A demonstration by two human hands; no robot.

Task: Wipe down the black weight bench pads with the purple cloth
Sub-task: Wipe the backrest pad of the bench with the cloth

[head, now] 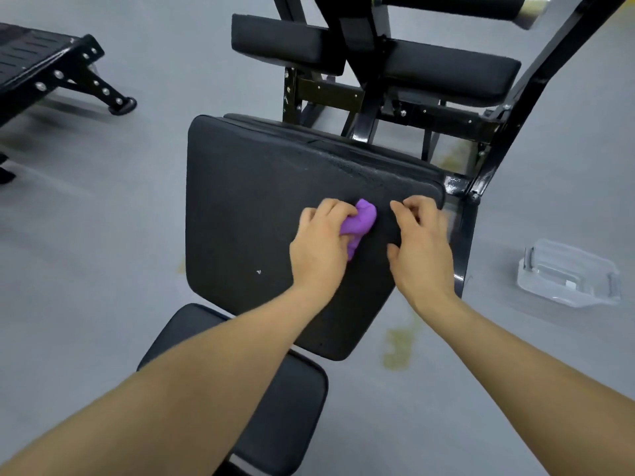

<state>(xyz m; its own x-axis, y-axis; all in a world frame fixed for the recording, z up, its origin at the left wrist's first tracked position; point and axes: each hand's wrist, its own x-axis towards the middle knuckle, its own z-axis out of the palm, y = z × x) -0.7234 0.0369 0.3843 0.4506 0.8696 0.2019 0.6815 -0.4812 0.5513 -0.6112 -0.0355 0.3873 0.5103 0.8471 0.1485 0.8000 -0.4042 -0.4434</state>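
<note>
A large black bench pad (pixel 247 201) fills the middle of the view, with cracked wear along its far edge. My left hand (pixel 319 245) is closed around a bunched purple cloth (pixel 360 221) and presses it onto the pad's right half. My right hand (pixel 422 242) rests on the pad just right of the cloth, fingers curled and holding nothing. A smaller black seat pad (pixel 295 400) lies below, partly hidden by my left forearm. Two narrower black pads (pixel 285 39) (pixel 453 70) sit on the frame beyond.
A black steel frame (pixel 508 121) rises on the right behind the pad. A clear plastic container (pixel 567 273) lies on the grey floor to the right. Another black machine's footplate (pixel 44 70) stands at the upper left. Yellowish stains mark the floor (pixel 398 345).
</note>
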